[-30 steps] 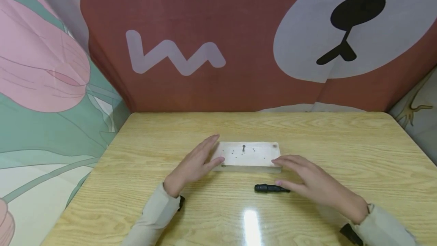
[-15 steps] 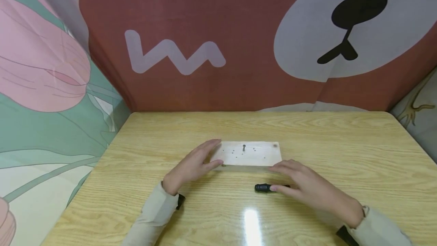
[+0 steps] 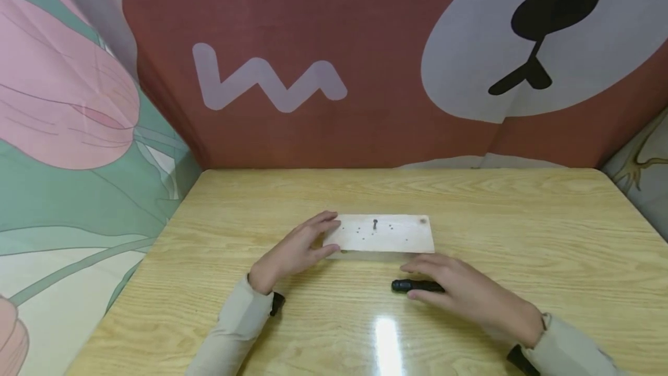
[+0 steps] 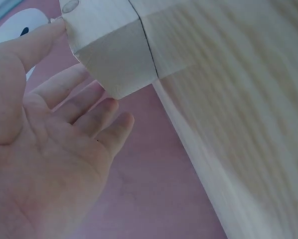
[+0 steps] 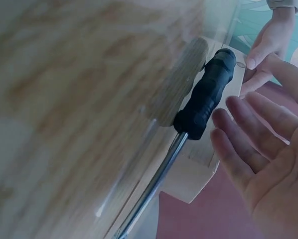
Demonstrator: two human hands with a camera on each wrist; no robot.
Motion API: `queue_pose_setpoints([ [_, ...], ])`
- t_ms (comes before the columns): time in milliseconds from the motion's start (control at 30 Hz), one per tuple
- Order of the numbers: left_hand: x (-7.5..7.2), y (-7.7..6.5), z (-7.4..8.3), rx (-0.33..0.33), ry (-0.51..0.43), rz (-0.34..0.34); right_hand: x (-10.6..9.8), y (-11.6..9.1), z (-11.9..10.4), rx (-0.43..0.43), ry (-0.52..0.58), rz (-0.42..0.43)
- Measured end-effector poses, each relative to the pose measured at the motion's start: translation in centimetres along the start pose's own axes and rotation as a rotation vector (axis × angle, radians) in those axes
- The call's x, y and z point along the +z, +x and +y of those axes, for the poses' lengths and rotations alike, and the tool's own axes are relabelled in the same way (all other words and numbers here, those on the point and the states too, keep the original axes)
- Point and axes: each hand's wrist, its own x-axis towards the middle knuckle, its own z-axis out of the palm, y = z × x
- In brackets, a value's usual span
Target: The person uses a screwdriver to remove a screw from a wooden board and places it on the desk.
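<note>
A pale wooden block [image 3: 386, 242] lies on the table, with small dark holes and a dark screw [image 3: 374, 223] standing up from its top. My left hand [image 3: 294, 254] holds the block's left end, thumb at the front corner and fingers toward the back. In the left wrist view the thumb meets the block's end [image 4: 121, 55] and the lower fingers hang loose. My right hand [image 3: 469, 292] is over a screwdriver [image 5: 206, 94], fingers spread and apart from its black handle. The metal shaft shows in the right wrist view; in the head view the hand hides it.
The wood-grain table [image 3: 250, 202] runs back to a red cloth [image 3: 313, 138] with a printed animal face. A floral cloth [image 3: 68, 190] hangs at the left. Dark straps [image 3: 278, 303] sit at both sleeve cuffs.
My left fingers have settled onto the block's left end. My right hand has moved left and nearer, off the block's right side to above the screwdriver.
</note>
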Motion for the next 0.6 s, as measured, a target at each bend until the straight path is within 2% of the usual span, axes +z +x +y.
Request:
queue_pose_setpoints([
  [200,-0.05,0.15,-0.34,0.009,-0.018,-0.014,0.21,0.11,0.22,-0.018,-0.003,-0.03],
  [500,-0.21,0.2,-0.42,0.04,-0.05,-0.019,-0.06,0.26,0.63,0.062,-0.006,-0.117],
  [600,-0.19,0.17,-0.5,0.046,-0.057,-0.024,-0.03,0.36,0.79,0.044,0.004,-0.129],
])
